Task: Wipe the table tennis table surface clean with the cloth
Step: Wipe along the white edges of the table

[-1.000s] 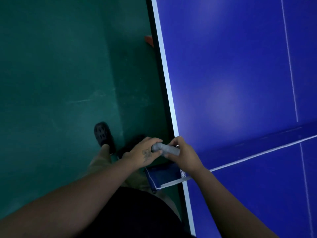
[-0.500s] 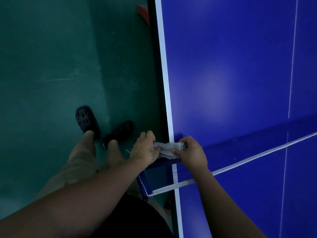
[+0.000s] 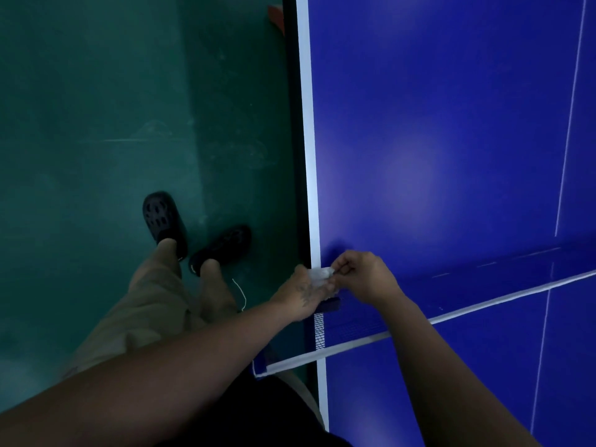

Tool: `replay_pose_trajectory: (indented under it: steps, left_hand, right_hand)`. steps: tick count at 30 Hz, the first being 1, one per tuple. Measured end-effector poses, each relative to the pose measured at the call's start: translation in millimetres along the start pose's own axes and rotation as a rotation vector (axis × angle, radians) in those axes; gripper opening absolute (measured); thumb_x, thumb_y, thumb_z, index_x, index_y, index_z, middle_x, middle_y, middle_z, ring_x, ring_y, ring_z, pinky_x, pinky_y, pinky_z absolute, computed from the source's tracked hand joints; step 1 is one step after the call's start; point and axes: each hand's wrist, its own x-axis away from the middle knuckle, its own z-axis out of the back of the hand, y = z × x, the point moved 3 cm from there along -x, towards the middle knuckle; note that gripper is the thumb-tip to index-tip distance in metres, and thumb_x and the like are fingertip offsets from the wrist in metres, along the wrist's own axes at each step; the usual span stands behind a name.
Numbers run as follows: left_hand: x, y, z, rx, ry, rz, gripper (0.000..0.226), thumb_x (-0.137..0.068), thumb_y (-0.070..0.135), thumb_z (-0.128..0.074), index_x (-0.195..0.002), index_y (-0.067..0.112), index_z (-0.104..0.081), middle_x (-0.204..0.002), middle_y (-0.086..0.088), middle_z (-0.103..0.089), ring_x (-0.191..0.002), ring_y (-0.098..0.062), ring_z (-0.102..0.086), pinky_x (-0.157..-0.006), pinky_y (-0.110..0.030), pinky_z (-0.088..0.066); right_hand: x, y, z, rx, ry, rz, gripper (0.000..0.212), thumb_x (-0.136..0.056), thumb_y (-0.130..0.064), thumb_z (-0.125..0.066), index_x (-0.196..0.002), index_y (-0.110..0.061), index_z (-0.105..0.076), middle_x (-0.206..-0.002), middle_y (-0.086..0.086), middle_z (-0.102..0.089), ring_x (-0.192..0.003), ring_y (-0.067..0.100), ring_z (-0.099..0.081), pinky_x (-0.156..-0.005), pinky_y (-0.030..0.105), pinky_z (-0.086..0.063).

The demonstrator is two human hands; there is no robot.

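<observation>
Seen from above, beside a blue table tennis table (image 3: 451, 124) on a green floor (image 3: 96, 91). Held between both hands at the table's white side edge, just beyond the net (image 3: 483, 295): a small whitish cloth (image 3: 319, 273), bunched up. Left hand (image 3: 301, 293) curled under and around it; right hand (image 3: 361, 274) pinching its other end with fingertips. Probably light, soft and limp, likely to fold or slip unless gripped by a gathered bunch or pressed flat under a palm. Mostly hidden inside the fingers, so size and dampness hard to judge. Dim lighting throughout. Net post clamp (image 3: 329, 305) partly covered by the left hand. Black clogs (image 3: 164, 221) below, and a thin white thread (image 3: 240, 293) of unclear origin.
</observation>
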Motion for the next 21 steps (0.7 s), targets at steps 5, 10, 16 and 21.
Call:
replay_pose_trajectory:
  steps: [5, 10, 16, 21]
  left_hand:
    - [-20, -19, -9, 0.023, 0.088, 0.042, 0.060, -0.104, 0.050, -0.060, -0.137, 0.005, -0.038, -0.117, 0.003, -0.059, -0.114, -0.019, -0.062, -0.107, -0.036, -0.047]
    - [-22, -28, -10, 0.104, 0.130, 0.046, 0.062, -0.098, 0.056, -0.069, -0.130, 0.010, -0.043, -0.107, 0.007, -0.059, -0.091, -0.002, -0.059, -0.070, -0.010, -0.048]
    - [-36, -46, -19, 0.093, 0.227, 0.065, 0.077, -0.084, 0.085, -0.064, -0.118, 0.016, -0.063, -0.102, 0.002, -0.072, -0.097, -0.020, -0.071, -0.095, -0.045, -0.058]
    - [-26, -17, -15, 0.340, 0.272, -0.003, 0.082, -0.094, 0.058, -0.070, -0.148, 0.002, -0.042, -0.120, -0.007, -0.070, -0.106, -0.018, -0.068, -0.090, -0.025, -0.055]
  right_hand:
    - [-16, 7, 30, -0.049, 0.355, 0.201, 0.013, -0.097, -0.019, -0.074, -0.106, -0.027, -0.072, -0.103, -0.007, -0.070, -0.097, 0.013, -0.065, -0.085, 0.041, -0.057]
    - [-46, 3, 26, 0.148, 0.773, 0.480, 0.051, -0.107, -0.029, -0.064, -0.153, -0.010, -0.052, -0.164, 0.005, -0.044, -0.152, 0.025, -0.041, -0.124, 0.041, -0.034]
    - [-66, 7, -1, 0.117, 0.878, 0.498, 0.054, -0.111, -0.024, -0.052, -0.161, -0.008, -0.041, -0.174, 0.007, -0.030, -0.163, 0.026, -0.022, -0.130, 0.054, -0.023]
    - [-67, 8, 0, 0.123, 0.893, 0.505, 0.053, -0.109, -0.022, -0.052, -0.160, -0.008, -0.044, -0.173, 0.007, -0.031, -0.163, 0.026, -0.023, -0.131, 0.054, -0.022]
